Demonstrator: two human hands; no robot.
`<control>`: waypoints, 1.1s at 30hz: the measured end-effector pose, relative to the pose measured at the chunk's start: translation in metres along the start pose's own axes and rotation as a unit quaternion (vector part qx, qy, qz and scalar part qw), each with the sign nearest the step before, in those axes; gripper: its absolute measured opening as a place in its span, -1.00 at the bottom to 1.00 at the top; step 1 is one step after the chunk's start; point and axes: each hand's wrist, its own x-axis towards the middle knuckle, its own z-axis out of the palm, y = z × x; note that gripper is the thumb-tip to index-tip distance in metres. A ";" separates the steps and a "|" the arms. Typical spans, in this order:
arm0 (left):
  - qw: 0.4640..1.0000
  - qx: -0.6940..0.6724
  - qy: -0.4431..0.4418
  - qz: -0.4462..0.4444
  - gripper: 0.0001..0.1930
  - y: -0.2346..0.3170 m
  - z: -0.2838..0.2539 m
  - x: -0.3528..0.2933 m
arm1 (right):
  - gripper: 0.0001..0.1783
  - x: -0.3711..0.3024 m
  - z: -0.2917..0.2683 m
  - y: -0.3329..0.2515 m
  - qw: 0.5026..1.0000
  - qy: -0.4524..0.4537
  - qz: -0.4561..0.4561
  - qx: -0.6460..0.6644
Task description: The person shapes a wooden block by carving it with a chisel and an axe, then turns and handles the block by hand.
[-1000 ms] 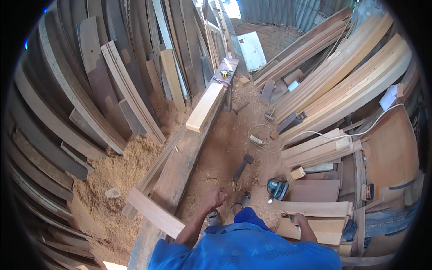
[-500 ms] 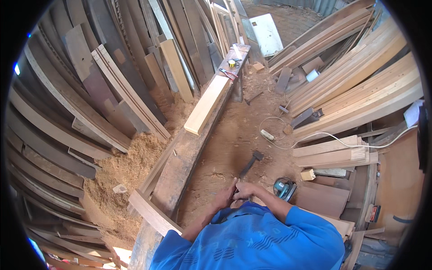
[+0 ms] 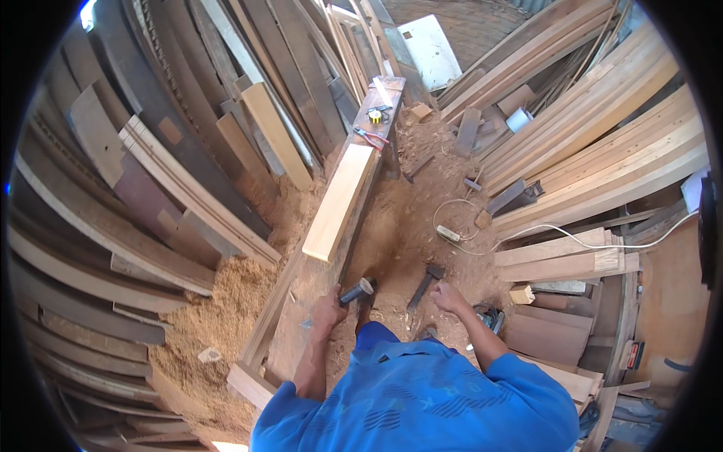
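Note:
My left hand [image 3: 327, 310] is wrapped round what looks like a chisel [image 3: 354, 292], just over the near part of the long wooden bench [image 3: 297, 290]. Its dark, thick handle with a pale round end sticks out to the right, and a grey flat blade shows on the other side of the fist. My right hand [image 3: 449, 298] is low at the right, fingers extended beside a dark hammer [image 3: 423, 288] on the ground. Whether the fingertips touch the hammer, I cannot tell. A pale squared timber [image 3: 340, 203] lies lengthwise along the bench.
Red-handled pliers [image 3: 370, 138] and a yellow tape measure [image 3: 375, 116] sit at the bench's far end. Sawdust [image 3: 241, 301] is heaped on the left below leaning planks [image 3: 188, 188]. A teal power tool [image 3: 489, 318], white cord [image 3: 557, 227] and stacked boards [image 3: 595, 143] are on the right.
My hands, close together in front of me before, are now apart. The left has moved left to the bench with the chisel; the right has moved right and forward, beside the hammer.

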 end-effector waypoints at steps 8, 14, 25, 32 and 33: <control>0.990 0.102 -0.013 0.097 -0.24 -0.030 -0.060 0.180 | -0.75 0.007 0.022 0.023 0.954 0.058 0.264 0.128; 0.960 0.176 -0.080 0.201 -0.21 -0.002 -0.068 0.283 | -0.81 0.033 0.067 0.135 0.989 0.062 0.030 -0.129; 0.884 0.337 -0.183 0.267 -0.15 0.012 -0.045 0.327 | -0.67 0.110 0.156 0.216 0.984 0.010 0.145 -0.105; 0.893 0.362 -0.166 0.210 -0.05 -0.012 -0.066 0.314 | -0.60 0.220 0.186 0.256 0.944 -0.058 0.325 -0.010; 0.893 0.377 -0.160 0.189 -0.05 -0.016 -0.075 0.311 | -0.58 0.241 0.182 0.248 0.941 -0.068 0.331 -0.015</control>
